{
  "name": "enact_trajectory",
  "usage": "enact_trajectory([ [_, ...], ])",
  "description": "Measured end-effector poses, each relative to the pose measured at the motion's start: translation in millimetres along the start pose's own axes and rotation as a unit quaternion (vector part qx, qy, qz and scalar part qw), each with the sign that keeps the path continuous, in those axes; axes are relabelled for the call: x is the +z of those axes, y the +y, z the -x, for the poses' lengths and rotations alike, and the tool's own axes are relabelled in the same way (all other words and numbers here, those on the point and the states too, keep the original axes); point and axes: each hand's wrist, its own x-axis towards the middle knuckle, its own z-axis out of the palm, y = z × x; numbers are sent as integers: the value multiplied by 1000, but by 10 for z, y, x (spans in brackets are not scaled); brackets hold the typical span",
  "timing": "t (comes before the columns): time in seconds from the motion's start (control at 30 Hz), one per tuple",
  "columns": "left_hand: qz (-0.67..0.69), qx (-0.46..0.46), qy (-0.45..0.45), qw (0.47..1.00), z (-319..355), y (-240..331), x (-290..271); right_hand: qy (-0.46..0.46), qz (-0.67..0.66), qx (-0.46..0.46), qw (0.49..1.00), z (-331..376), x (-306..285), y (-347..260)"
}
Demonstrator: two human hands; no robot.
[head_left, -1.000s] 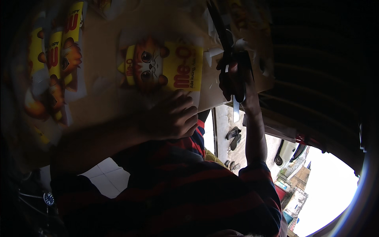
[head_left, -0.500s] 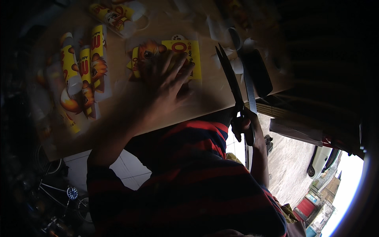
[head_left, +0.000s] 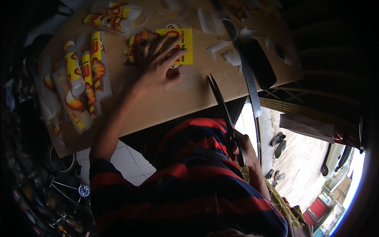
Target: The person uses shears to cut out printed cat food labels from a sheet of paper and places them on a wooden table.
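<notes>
**Left hand flat on a yellow printed label, right hand holding scissors at the tabletop edge**

Seen from above the person's head, a light brown wooden tabletop [head_left: 185, 98] fills the upper part of the view, with a red and dark blue striped shirt [head_left: 189, 181] below it.

The left hand [head_left: 158, 69] lies spread, fingers wide, pressing down on a flat yellow printed label with an orange cartoon animal face [head_left: 185, 43]. The label sits near the far middle of the tabletop, its long axis running left to right, and the palm covers its lower left part.

The right hand [head_left: 241, 146] is closed around the handles of a pair of dark metal scissors [head_left: 221, 102], held low beside the person's body, just off the near edge of the tabletop. The blades are slightly parted and point up and to the left, towards the label. The tips rest over the tabletop, near the label but apart from it (the left hand is the one touching it).

To the left lie several rolled yellow and orange printed labels [head_left: 81, 77], and more rolled labels [head_left: 110, 17] at the far edge. A long dark metal ruler [head_left: 246, 75] and white paper scraps [head_left: 233, 55] lie to the right.
</notes>
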Motion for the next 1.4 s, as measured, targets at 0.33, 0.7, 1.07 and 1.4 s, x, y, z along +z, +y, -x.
enact_trajectory([
  [0.33, 123, 27, -66, 990, 468, 396, -352, -29, 20, 4, 999, 4, -275, 10],
  [0.7, -95, -182, 28, 978, 58, 394, 90, -69, -79, 17, 994, -119, -227, 195],
  [1.07, 44, 23, -137, 989, 467, 309, -364, -96, -73, 5, 993, 47, -185, 316],
  [1.4, 1, -81, -22, 996, 154, 534, -11, -94, -85, 54, 990, 45, -77, 374],
])
